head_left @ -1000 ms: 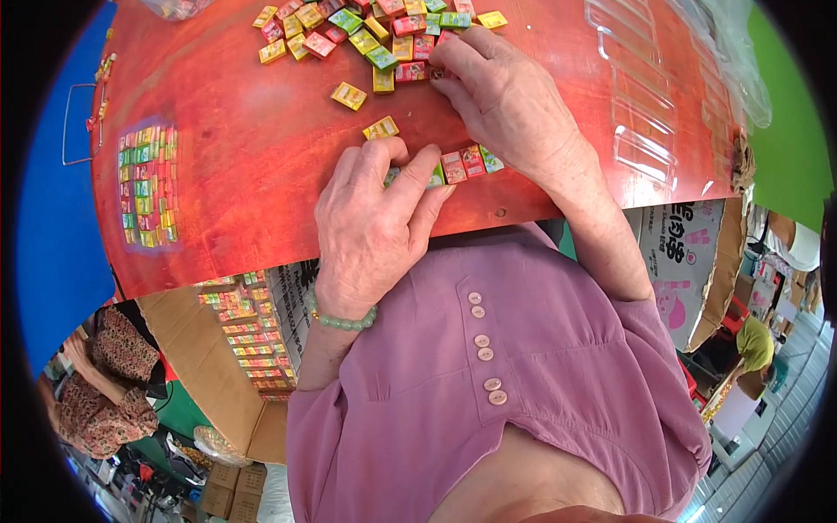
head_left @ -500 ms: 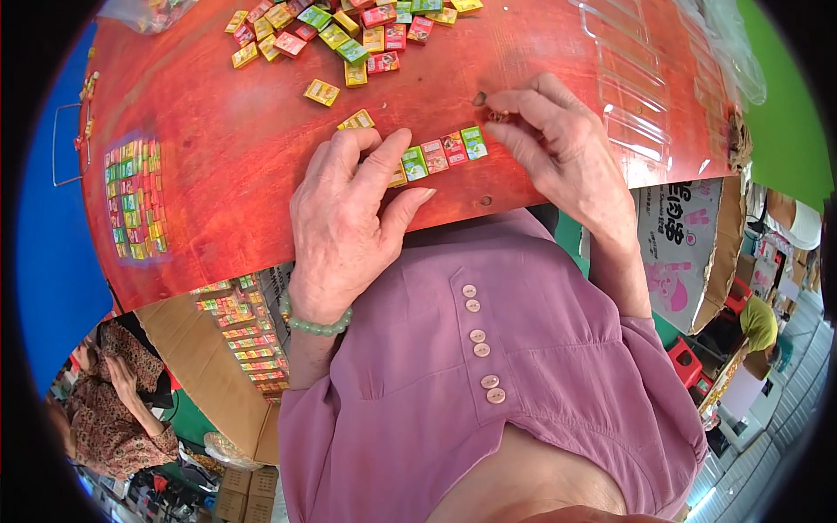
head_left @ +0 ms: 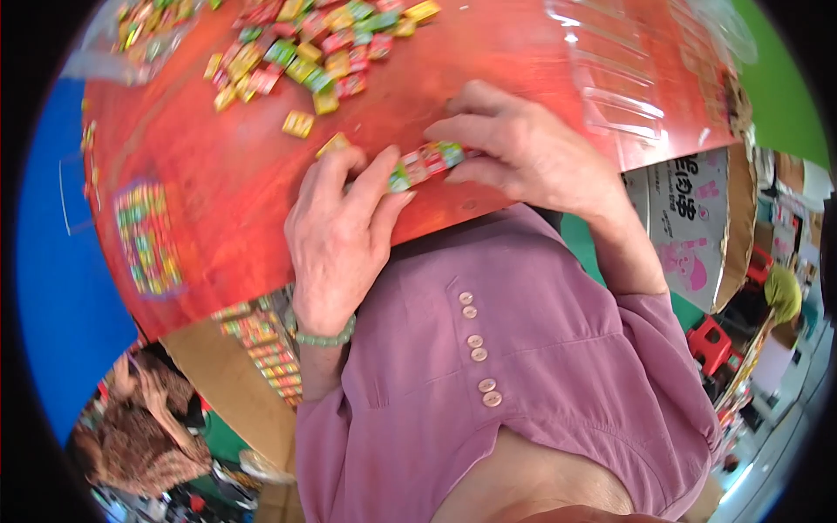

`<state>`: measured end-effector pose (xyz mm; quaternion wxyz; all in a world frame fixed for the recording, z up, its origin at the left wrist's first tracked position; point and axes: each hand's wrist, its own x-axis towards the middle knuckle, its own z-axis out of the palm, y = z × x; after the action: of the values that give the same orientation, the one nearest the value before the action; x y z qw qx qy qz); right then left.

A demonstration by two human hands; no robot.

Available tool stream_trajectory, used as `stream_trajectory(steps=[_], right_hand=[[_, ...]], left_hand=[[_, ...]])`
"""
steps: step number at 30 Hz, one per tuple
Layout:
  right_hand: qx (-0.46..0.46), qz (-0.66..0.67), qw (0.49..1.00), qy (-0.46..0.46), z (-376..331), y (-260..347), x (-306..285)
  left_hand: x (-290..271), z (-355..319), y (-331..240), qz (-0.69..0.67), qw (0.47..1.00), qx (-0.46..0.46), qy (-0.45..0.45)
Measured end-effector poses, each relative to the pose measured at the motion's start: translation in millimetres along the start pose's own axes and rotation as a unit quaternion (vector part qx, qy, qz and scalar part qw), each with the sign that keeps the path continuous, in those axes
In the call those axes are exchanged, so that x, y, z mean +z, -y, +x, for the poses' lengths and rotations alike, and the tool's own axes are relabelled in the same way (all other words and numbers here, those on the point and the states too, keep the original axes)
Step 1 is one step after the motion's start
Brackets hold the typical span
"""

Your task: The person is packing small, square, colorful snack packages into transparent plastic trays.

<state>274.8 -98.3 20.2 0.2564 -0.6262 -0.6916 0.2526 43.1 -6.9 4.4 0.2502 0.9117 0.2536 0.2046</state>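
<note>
Head view shows me the left hand and right hand bracketing a box row, fingers parted, though whether they grip it I cannot tell.

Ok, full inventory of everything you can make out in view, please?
table: one, red, upper half
box row: one, green, pink, red, table's near edge
loose boxes: many, mixed colours, table's far side
stray boxes: two, yellow, below these
packed block: one, multicoloured, table's left
bag: one, clear, upper left
trays: uncounted, clear, table's right
left carton: one, brown, lower left
right carton: one, grey-brown, right
stool: one, red, lower right
co-worker: one, patterned clothes, lower left
bracelet: one, green, left wrist
shirt: one, purple, centre
left hand: one, bare, row's left end
right hand: one, bare, row's right end
</note>
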Motion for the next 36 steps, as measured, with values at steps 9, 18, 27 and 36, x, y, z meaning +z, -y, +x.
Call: stream_trajectory(steps=[9, 18, 27, 36], right_hand=[[0.005, -0.031, 0.999, -0.030, -17.0, 2.8, 14.3], [0.081, -0.071, 0.980, -0.166, -82.1, -6.1, -40.9], [0.171, -0.105, 0.962, -0.187, -126.6, -55.3, -83.5], [0.250, -0.022, 0.954, -0.163, -131.4, -74.1, -97.6]], left_hand=[[15.1, 1.1, -6.5, 0.069, 0.997, 0.037, -0.029], [41.7, 64.9, -63.1, 0.013, 0.992, 0.127, 0.008], [115.6, 125.2, -107.9, 0.001, 0.981, 0.192, 0.004], [127.0, 136.5, -115.7, -0.019, 0.980, 0.193, 0.033]])
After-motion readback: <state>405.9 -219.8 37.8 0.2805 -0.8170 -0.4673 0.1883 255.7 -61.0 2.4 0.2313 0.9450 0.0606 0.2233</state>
